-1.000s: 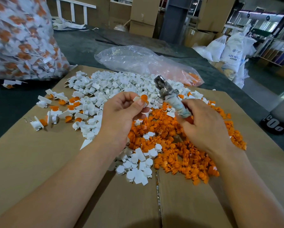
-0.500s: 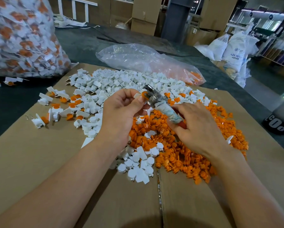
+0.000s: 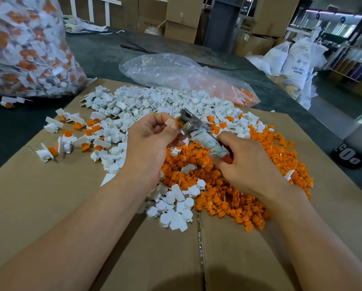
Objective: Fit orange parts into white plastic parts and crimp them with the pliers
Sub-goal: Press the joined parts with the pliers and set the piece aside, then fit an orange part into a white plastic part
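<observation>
Pinching one fitted piece [image 3: 172,122] between thumb and forefinger, the left hand [image 3: 152,143] holds it up just above the piles, orange end turned toward the pliers [image 3: 196,133]. The right hand [image 3: 245,164] is wrapped round the pliers' taped handle, fingers curled on it.

The tool's long axis runs up and to the left from the right hand, so the metal nose meets the piece right at the left fingertips. The jaws look to be on the orange end, though I can't tell whether they have closed fully. It all turns on that short line: piece to the left of the nose, white tab pointing away from the tool, left hand feeding, right hand squeezing. I'd judge the crimp is the step in hand. If the piece isn't square to the jaws, it may slip out sideways.

Under the hands, orange parts [image 3: 228,196] are heaped to the right and white parts [image 3: 154,101] spread back and left, all on cardboard [image 3: 49,206]. Finished pieces [image 3: 70,133] lie scattered toward its left edge. Beyond, on the dark surface [image 3: 102,49], sit a full bag [image 3: 24,49] of more of them and a slack clear bag [image 3: 175,74].
</observation>
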The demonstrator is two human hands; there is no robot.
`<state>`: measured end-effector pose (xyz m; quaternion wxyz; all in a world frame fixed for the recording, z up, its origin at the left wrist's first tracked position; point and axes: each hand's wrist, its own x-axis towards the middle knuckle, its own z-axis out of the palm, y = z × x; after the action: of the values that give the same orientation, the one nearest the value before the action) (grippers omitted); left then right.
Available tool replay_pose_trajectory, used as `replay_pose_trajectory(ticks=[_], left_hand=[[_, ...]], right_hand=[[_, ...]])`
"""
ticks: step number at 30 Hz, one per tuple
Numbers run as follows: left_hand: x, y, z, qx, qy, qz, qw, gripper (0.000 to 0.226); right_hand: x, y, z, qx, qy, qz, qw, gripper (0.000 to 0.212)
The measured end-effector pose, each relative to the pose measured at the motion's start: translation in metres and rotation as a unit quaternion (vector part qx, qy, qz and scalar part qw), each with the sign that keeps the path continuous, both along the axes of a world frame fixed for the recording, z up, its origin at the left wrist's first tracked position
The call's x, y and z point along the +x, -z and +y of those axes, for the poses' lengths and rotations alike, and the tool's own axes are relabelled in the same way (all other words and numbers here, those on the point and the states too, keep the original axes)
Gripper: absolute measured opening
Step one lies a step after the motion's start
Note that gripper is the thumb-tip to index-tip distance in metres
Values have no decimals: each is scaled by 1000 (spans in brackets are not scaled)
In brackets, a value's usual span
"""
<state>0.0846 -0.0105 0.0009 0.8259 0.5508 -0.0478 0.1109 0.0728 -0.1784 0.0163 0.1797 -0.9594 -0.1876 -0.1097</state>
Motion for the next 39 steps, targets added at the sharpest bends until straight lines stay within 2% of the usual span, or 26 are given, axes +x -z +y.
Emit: replay_pose_trajectory(ticks=[20,29,33,35,37,39], left_hand=[[0,0,0,16,-21,40,999,27],[-1,-1,2,-12,-26,55,998,24],[-1,-4,3,-75,-2,92,993,20],[1,-9,10,-153,-8,110,982,10],[4,-14,20,-284,-32,127,950,4],[9,-17,31,-408,-49,131,902,5]], right_hand=[[4,6,5,-15,8,17,1000,20],[1,7,8,-23,13,-15,1000,20],[6,10,5,-21,54,-30,998,29],[10,10,0,-28,93,-43,994,42],[14,11,-5,-38,122,-49,991,53],[18,13,-10,-49,141,-52,987,60]])
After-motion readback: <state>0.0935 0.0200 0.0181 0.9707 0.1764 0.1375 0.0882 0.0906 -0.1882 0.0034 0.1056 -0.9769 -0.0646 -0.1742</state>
